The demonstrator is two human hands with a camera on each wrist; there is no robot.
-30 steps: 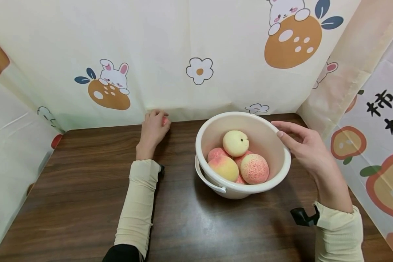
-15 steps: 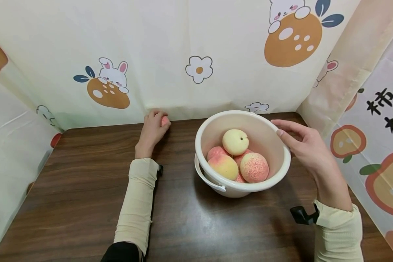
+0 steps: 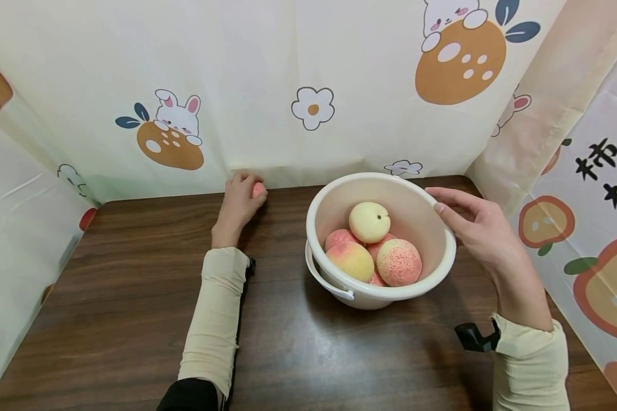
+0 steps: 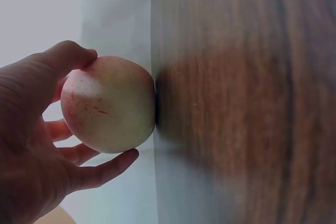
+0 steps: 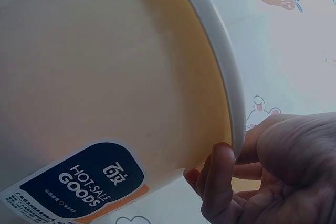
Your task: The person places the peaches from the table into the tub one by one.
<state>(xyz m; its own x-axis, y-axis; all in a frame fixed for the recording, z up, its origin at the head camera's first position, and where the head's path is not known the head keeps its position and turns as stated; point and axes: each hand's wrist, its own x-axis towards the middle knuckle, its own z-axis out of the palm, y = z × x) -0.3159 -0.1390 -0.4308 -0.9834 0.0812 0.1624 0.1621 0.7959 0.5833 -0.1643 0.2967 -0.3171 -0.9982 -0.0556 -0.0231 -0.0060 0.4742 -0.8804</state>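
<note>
A whitish-pink peach (image 4: 113,106) sits at the table's back edge, against the cloth. My left hand (image 3: 238,204) grips it with thumb on one side and fingers curled about the other; in the head view the hand hides most of it. To the right stands a cream plastic bucket (image 3: 316,214) holding several peaches, among them a pale yellow one (image 3: 369,222), a yellow-and-pink one (image 3: 351,262) and a speckled pink one (image 3: 399,262). My right hand (image 3: 485,234) pinches the bucket's right rim, thumb and fingers on either side of its lip (image 5: 231,77).
The dark wood table (image 3: 133,297) ends at a printed cloth (image 3: 257,74) hung behind it. More cloth closes in the left and right sides. The bucket's handle (image 3: 329,285) hangs down at its front left. A label (image 5: 84,182) is on the bucket's outer wall.
</note>
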